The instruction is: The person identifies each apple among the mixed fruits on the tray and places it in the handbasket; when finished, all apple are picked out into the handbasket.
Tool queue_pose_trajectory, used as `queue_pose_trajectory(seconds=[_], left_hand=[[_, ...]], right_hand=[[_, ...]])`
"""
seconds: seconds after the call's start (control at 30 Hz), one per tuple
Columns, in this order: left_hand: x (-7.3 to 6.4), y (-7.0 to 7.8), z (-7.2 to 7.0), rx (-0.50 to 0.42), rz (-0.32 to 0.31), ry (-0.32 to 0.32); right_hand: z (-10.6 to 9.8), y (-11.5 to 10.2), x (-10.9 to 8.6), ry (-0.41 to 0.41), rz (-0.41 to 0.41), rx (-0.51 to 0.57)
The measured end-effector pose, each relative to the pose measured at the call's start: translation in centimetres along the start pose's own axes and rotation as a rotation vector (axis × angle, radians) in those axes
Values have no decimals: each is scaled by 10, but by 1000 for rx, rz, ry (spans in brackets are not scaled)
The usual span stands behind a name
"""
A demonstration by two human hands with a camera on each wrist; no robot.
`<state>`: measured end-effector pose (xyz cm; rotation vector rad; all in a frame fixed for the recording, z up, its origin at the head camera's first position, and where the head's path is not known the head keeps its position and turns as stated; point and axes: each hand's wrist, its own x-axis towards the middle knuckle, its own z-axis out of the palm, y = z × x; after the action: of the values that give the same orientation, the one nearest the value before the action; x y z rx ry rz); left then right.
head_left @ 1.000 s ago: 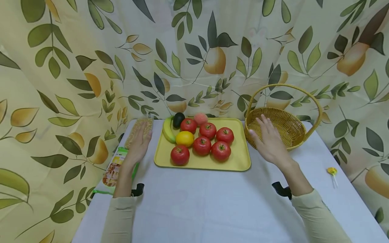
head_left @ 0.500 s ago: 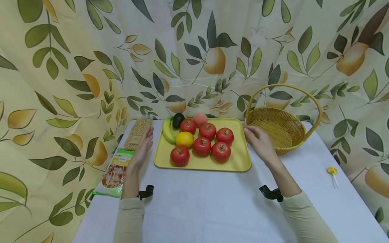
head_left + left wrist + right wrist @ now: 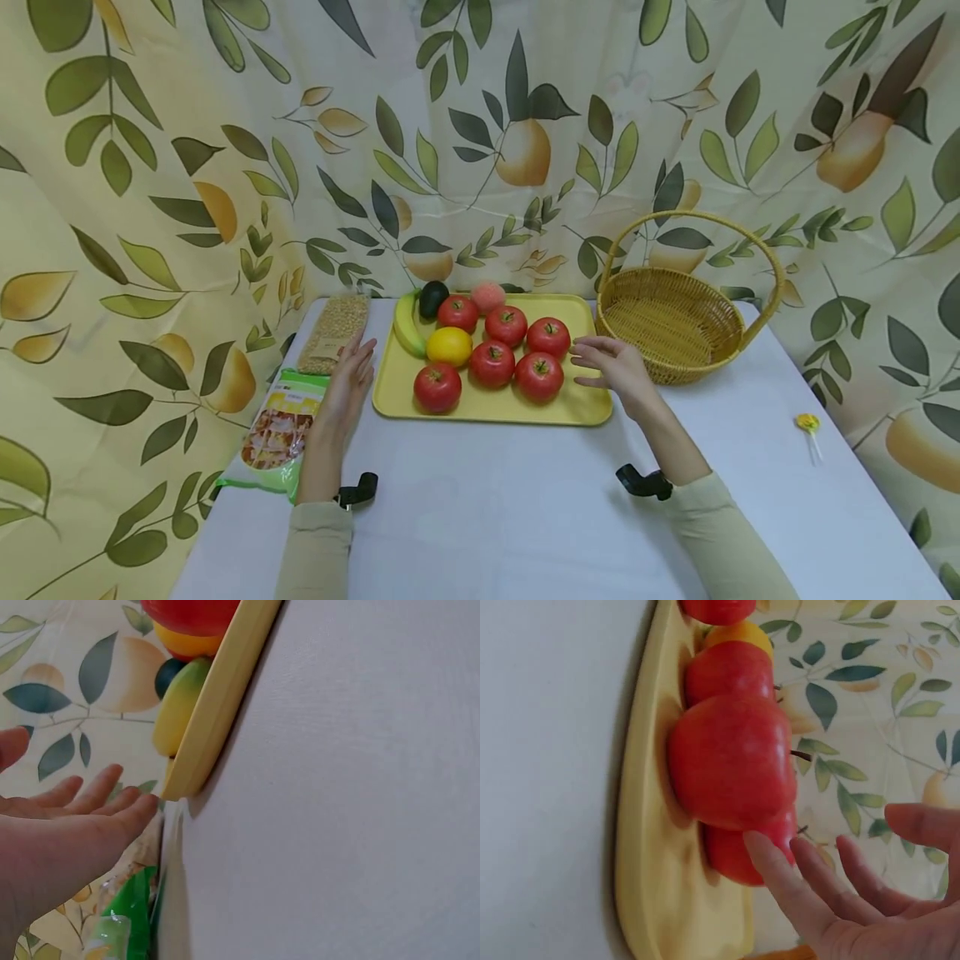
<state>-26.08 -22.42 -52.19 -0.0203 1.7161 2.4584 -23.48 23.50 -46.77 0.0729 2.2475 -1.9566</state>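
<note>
A yellow tray (image 3: 480,411) holds several red apples (image 3: 540,377), a lemon (image 3: 449,346), a banana (image 3: 407,325), a dark green avocado (image 3: 432,299) and a pink peach (image 3: 488,297). Over the tray's right end hovers my right hand (image 3: 617,371), its fingers loosely spread beside the nearest apples and holding nothing. In the right wrist view the fingertips come close to an apple (image 3: 731,761); I cannot tell whether they touch. My left hand (image 3: 347,392) is held with fingers extended between the tray's left edge and two packages, gripping nothing.
At the left lie a bag of pale grains (image 3: 333,329) and a green-and-white food package (image 3: 279,433). A wicker basket (image 3: 671,325) with a tall handle stands right of the tray. A yellow lollipop (image 3: 807,423) lies far right. A patterned curtain (image 3: 480,167) hangs behind.
My right hand has moved left, from in front of the basket to over the tray's right end. My left hand has shifted slightly right, off the bags. The fruit has stayed in place.
</note>
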Motion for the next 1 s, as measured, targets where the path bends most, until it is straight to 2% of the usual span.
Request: queue_pose_trajectory(seconds=[0.1,0.27,0.33,0.43,0.57,0.83,1.0], left_hand=[[0,-3,-1,-21,-16,29],[1,-10,6,-191,-56,63],[2,-13,8,-226,-76,81],[3,-16,9,-199,-100,119],[4,-19,7,-172,-99,153],[4,-22,6,-55,-72,149],[3,-25,6,-78,-65,173]], right_hand=[[4,7,5,-16,39,45],[10,15,12,-5,100,95],[14,18,14,21,124,107],[22,22,18,33,158,111],[33,25,24,32,195,109],[38,28,24,63,207,95],[39,29,25,74,186,89]])
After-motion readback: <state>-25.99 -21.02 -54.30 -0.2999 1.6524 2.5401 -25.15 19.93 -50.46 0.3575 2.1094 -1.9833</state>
